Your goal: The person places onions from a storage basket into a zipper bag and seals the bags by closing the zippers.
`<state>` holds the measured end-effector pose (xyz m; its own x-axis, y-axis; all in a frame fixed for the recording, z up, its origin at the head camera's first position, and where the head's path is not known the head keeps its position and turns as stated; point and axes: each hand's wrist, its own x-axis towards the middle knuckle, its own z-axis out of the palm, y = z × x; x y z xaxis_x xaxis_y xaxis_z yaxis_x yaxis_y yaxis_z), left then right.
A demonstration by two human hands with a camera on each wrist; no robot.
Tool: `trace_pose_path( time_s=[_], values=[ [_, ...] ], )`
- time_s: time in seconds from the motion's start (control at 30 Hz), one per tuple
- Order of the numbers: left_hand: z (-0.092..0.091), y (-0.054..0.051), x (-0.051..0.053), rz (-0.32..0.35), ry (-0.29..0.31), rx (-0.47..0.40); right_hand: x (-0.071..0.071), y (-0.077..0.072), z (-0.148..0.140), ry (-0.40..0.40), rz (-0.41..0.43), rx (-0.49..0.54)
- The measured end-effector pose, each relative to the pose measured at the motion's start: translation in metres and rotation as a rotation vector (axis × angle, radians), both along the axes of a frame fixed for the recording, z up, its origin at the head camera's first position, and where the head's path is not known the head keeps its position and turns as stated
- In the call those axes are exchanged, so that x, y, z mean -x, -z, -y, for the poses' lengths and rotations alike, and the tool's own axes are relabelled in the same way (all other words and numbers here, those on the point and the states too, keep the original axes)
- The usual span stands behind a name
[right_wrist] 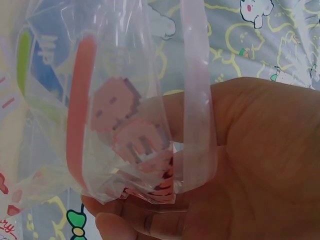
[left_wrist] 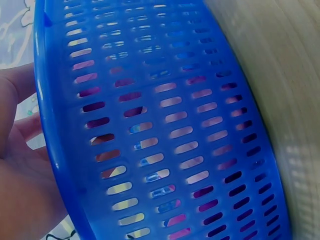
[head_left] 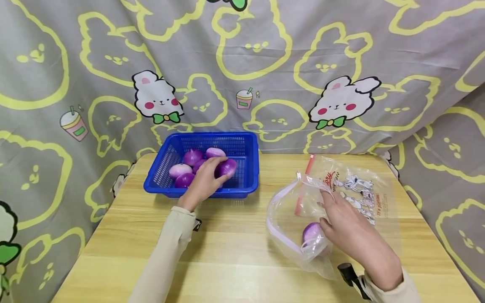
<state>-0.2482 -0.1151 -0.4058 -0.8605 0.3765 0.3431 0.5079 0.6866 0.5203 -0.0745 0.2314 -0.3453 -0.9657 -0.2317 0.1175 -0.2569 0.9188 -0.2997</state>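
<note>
In the head view, my left hand (head_left: 203, 179) reaches over the near rim of a blue plastic basket (head_left: 251, 185) and grips a purple onion (head_left: 227, 167) between thumb and fingers. Several other onions (head_left: 193, 156) lie in the basket's left half. The left wrist view shows the basket's slotted wall (left_wrist: 165, 120), which hides the held onion and the fingertips. On the right, my right hand (head_left: 350, 229) pinches the rim of a clear zip bag (head_left: 284, 235), whose mouth gapes toward the basket. One onion (head_left: 311, 234) sits inside that bag.
Behind the zip bag, another printed clear bag (head_left: 382, 189) with a red zip strip (head_left: 310, 165) lies flat on the wooden table (head_left: 227, 244). A grey patterned curtain (head_left: 280, 109) hangs right behind the table's far edge and along both sides.
</note>
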Motion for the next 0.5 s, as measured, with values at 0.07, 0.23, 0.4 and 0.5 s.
trace_pose_path(
  time_s=[0.07,0.23,0.4,0.5],
  values=[
    [0.001,0.0,-0.001,-0.02,-0.004,-0.021,0.0,-0.001,0.0,-0.001,-0.003,0.0],
    [0.003,0.0,-0.005,-0.046,-0.006,-0.066,0.0,-0.002,0.0,0.0,0.004,0.001],
    [0.003,0.002,-0.012,-0.09,0.007,-0.081,0.0,-0.003,0.0,0.009,0.017,-0.002],
    [0.003,0.003,-0.017,-0.1,-0.001,-0.08,-0.001,-0.003,0.0,0.017,0.031,-0.005]
  ],
)
